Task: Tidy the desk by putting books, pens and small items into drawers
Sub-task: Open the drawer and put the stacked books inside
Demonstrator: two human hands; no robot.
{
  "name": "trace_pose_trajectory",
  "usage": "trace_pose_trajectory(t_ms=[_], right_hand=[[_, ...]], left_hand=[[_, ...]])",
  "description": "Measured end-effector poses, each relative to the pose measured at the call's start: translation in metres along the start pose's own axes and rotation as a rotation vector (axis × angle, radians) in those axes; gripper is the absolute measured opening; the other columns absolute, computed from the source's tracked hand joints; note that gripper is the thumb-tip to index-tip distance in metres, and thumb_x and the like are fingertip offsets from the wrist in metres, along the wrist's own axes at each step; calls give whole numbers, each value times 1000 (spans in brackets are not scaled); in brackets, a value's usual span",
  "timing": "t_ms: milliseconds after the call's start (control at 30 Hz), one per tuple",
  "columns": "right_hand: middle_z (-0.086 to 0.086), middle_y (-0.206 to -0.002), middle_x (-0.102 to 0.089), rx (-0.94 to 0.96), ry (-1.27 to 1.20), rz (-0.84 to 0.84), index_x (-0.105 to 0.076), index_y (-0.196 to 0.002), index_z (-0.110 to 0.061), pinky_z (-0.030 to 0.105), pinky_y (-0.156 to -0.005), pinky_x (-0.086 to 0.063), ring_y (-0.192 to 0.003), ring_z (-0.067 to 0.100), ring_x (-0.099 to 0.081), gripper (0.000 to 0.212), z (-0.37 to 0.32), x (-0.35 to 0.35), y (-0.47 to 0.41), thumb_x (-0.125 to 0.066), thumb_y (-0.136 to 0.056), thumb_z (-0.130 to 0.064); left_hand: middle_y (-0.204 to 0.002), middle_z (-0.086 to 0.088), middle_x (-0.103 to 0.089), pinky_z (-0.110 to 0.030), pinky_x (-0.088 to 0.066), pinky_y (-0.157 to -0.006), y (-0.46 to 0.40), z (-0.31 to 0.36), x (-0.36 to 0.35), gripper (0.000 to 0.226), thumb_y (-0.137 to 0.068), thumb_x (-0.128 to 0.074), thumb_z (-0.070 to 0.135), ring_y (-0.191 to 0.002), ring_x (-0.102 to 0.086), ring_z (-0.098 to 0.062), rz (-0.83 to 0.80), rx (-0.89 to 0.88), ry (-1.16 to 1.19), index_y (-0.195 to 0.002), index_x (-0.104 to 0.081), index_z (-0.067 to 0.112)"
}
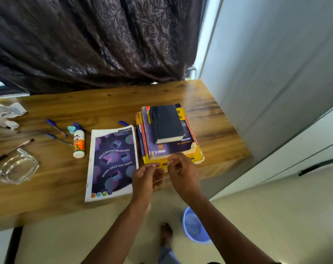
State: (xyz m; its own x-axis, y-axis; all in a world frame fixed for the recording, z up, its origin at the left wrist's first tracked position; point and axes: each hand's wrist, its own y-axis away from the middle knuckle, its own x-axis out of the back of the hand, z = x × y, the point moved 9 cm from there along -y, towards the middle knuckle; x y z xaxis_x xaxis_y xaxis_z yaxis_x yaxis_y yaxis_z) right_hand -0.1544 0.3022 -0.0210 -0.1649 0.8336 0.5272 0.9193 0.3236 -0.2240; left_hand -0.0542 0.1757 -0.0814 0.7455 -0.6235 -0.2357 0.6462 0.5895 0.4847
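A stack of books (188, 149) lies at the right end of the wooden desk (47, 187), with a thick dark blue book (166, 123) on top. A purple notebook (112, 162) lies flat to its left. Blue pens (56, 127) and a white glue bottle (79, 143) lie further left. My left hand (146, 178) and my right hand (181, 174) hover side by side at the stack's near edge. Their fingers are loosely curled and I see nothing held in either. The right fingertips are just at the bottom book's front edge.
A glass dish (19, 168), a thin brush (11, 151) and crumpled paper (7, 111) sit at the desk's left. A dark curtain (95, 44) hangs behind, and a grey cabinet (276, 73) stands to the right. A blue bucket (194, 225) and my foot (165, 233) are on the floor.
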Motion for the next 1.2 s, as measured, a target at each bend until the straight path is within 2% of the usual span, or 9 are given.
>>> trace_pose_trajectory(t_ms=[100, 267, 433, 567, 700, 867, 1000, 1100, 1200], right_hand=[[-11, -73, -69, -123, -37, -146, -70, -90, -23, 34, -66, -55, -68, 8, -65, 4, 25, -17, 29, -67, -89, -26], [-4, -70, -71, -336, -19, -308, -66, -80, -23, 45, -68, -60, -67, 18, -69, 27, 79, -46, 60, -55, -82, -48], [8, -82, -77, -703, -180, -468, -71, -86, -21, 45, -63, -61, -66, 24, -74, 17, 135, -73, 72, -56, -93, -21], [14, -89, -68, -1164, -560, -363, -62, -100, -10, 35, -65, -54, -70, 25, -64, 16, 176, -83, 82, -50, -103, -21], [20, -88, -63, -1385, -832, -169, -52, -100, -7, 41, -65, -54, -71, 30, -60, 24, 213, -88, 85, -48, -104, -29], [18, -92, -59, -1482, -1036, 3, -52, -95, -10, 40, -71, -51, -75, 29, -57, 29, 231, -91, 74, -37, -102, -35], [14, -114, -66, -1496, -1117, 21, -61, -112, -13, 42, -107, -42, -111, 28, -61, 45, 237, -98, 70, -34, -100, -47], [11, -123, -68, -1498, -1164, 19, -61, -126, -15, 42, -112, -37, -121, 25, -60, 54, 234, -100, 71, -32, -101, -52], [10, -128, -68, -1491, -1186, 20, -62, -122, -16, 43, -113, -37, -122, 22, -62, 53, 232, -101, 73, -29, -102, -52]], left_hand=[[-93, -17, -76, -35, -54, -73, 11, -37, 8, 21, -101, -57, 14, -79, -71, -26, -10, 119, 77, -106, -74, 4], [-86, -11, -78, -38, -56, -78, 20, -108, 24, 16, -98, -60, 15, -85, -73, -26, 59, 430, 269, -104, -71, 5], [-118, -20, -68, -50, -52, -102, 6, -150, 24, 28, -100, -53, 23, -116, -65, -39, 120, 582, 534, -116, -63, 2], [-137, -21, -59, -54, -47, -108, -17, -161, 22, 39, -102, -47, 30, -128, -57, -43, 228, 554, 676, -124, -58, 0], [-139, -21, -57, -54, -43, -112, -35, -170, 18, 62, -101, -41, 50, -128, -55, -41, 299, 548, 776, -138, -51, 1], [-141, -16, -53, -50, -32, -119, -50, -178, 14, 72, -100, -28, 63, -135, -49, -35, 403, 503, 941, -140, -48, 8], [-132, -9, -63, -47, -32, -118, -61, -184, 11, 73, -96, -24, 70, -121, -59, -29, 415, 465, 981, -125, -60, 14], [-130, -8, -65, -48, -32, -118, -61, -188, 11, 72, -96, -25, 71, -118, -63, -27, 427, 443, 966, -123, -61, 15], [-123, -8, -69, -47, -33, -118, -59, -189, 12, 72, -95, -26, 71, -113, -66, -26, 413, 430, 978, -120, -63, 14]])
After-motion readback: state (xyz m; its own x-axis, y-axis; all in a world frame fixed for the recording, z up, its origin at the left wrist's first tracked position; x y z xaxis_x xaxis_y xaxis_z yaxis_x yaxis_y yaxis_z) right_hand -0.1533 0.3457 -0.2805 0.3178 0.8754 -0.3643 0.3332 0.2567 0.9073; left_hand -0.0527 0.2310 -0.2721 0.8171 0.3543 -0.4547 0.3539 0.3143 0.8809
